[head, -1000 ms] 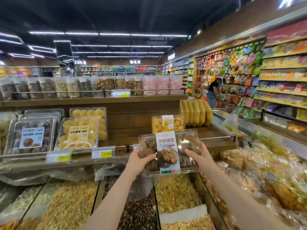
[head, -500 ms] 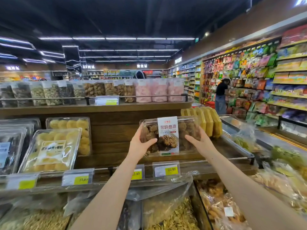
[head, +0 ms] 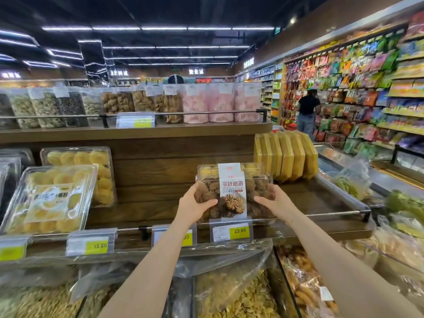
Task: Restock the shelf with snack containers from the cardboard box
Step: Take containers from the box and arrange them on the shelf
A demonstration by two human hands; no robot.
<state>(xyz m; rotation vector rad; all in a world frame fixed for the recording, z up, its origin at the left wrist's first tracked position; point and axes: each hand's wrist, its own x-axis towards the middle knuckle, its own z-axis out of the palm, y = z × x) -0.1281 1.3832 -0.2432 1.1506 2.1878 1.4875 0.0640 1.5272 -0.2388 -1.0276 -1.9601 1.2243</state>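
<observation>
**Placing a cookie container on the display shelf**

Nearest the viewer, two bare forearms reach over bulk snack bins toward the wooden shelf. Left hand and right hand each curl their fingers round one end of a clear cookie container, thumbs on its front face, label outward. It stands tilted just behind the front rail, above the 23.80 price tag; whether its base rests on the board cannot be told. Directly behind stands a yellow-cookie container, and further right a row of yellow packs. To finish well, lower both ends evenly, keep the label square to the tag, and let go only once the base bears fully. No cardboard box is visible.
</observation>
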